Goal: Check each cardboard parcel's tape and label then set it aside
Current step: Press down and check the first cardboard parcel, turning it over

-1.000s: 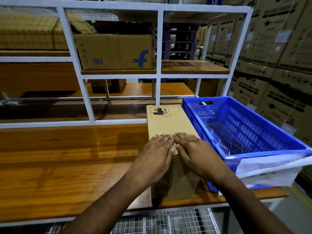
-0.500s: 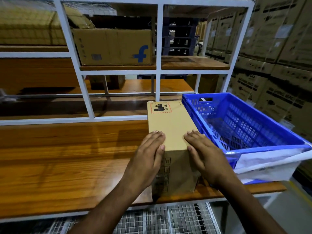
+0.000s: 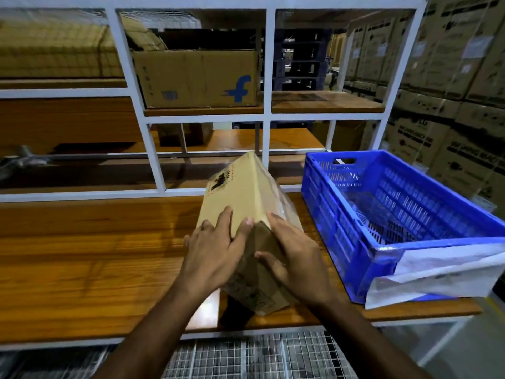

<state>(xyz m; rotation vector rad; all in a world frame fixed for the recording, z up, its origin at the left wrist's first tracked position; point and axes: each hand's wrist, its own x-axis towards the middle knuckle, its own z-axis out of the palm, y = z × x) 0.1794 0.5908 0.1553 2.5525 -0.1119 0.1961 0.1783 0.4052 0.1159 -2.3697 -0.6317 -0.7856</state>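
Presently the cardboard parcel [image 3: 246, 195], a long rectangular box of smooth tan card, stands tilted on the wooden table [image 3: 82, 255], one long edge uppermost like a ridge and its near lower corner resting close to the table's front edge. The left hand [image 3: 216, 251] lies spread on the left sloping face, fingers straight and fanned, pressing the card without curling round it. The right hand [image 3: 293, 262] rests on the right sloping face, its fingers extended over the near corner and the thumb laid across the printed end panel; it presses and does not pinch. A red dotted-border label [image 3: 220, 181] with black print shows on the left face near the far end, blurred beyond reading. The right face carries a glossy sheen suggesting clear tape or film; which, I cannot tell. The table is varnished plank with a pronounced grain. Just right of the parcel sits a blue plastic crate [image 3: 341, 212] with slotted walls, a white plastic bag [image 3: 437, 272] draped over its near rim. Behind stands a white metal rack [image 3: 269, 77] bearing a brown carton [image 3: 195, 77] printed with a blue letter. Against the frame of half a second ago, the parcel then lay flat with the label face upward; it is now rolled leftward onto an edge, and both hands have closed nearer together at its near end.
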